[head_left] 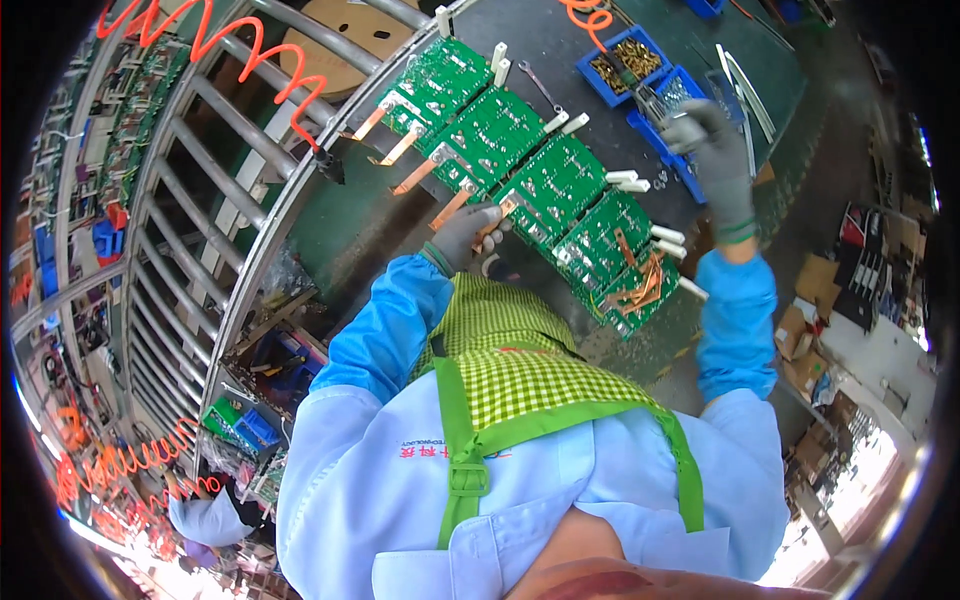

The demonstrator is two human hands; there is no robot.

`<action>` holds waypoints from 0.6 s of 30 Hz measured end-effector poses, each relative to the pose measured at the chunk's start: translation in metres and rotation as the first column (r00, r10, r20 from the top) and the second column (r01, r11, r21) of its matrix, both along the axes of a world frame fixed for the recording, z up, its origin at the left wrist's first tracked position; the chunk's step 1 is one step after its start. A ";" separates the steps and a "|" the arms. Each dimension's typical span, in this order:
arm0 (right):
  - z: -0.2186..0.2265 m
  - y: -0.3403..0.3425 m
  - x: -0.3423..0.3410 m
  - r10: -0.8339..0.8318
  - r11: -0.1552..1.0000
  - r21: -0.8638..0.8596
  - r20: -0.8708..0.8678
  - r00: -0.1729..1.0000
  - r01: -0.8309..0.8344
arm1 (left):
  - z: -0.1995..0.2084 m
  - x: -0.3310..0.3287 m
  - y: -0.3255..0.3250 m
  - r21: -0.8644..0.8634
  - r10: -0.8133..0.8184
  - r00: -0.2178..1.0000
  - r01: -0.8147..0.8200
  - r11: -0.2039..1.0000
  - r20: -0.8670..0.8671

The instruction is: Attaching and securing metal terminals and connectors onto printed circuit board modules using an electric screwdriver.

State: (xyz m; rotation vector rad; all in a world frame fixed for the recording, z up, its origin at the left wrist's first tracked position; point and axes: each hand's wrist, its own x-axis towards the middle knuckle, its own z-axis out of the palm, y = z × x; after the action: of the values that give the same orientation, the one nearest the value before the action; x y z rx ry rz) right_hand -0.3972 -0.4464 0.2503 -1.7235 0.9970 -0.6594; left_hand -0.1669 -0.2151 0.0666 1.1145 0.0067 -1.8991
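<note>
My left hand point(466, 238), in a grey glove, is closed at the lower left edge of a green circuit board point(556, 185). Its fingers pinch a copper strip point(508, 206) that lies against that board. My right hand point(708, 140), gloved too and slightly blurred, is raised over the blue bins at the right. Its fingers are curled around the metal body of an air screwdriver point(648, 100) on an orange coiled hose point(592, 18). Further green boards point(490, 135) lie in a slanting row, several with copper strips point(415, 178) jutting from their left edges.
Brass-coloured fasteners fill a blue bin point(630, 62); another blue bin point(684, 85) holds silvery pieces. A wrench point(540, 85) lies beside the boards. Loose copper strips point(640, 285) are heaped on the nearest board. A metal roller rack point(235, 125) and a hanging orange hose point(270, 70) are at left.
</note>
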 end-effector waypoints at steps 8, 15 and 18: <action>-0.115 0.137 0.071 0.164 0.983 -0.044 -0.214 0.963 -0.177 | 0.005 -0.007 -0.010 -0.075 -0.028 0.995 0.021 0.997 -0.092; -0.140 0.146 0.087 -0.011 0.929 -0.347 -0.371 0.929 -0.128 | -0.006 -0.006 -0.007 -0.122 -0.018 0.995 0.006 0.992 -0.098; -0.139 0.145 0.088 -0.005 0.938 -0.322 -0.372 0.928 -0.124 | -0.002 -0.007 -0.005 -0.134 -0.011 0.996 0.000 0.991 -0.083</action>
State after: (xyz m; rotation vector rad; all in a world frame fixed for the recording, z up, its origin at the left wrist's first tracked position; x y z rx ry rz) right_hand -0.3091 -0.3013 0.1114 -2.2356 1.1264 -0.4963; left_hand -0.1739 -0.2203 0.0641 0.9450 -0.0764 -1.9207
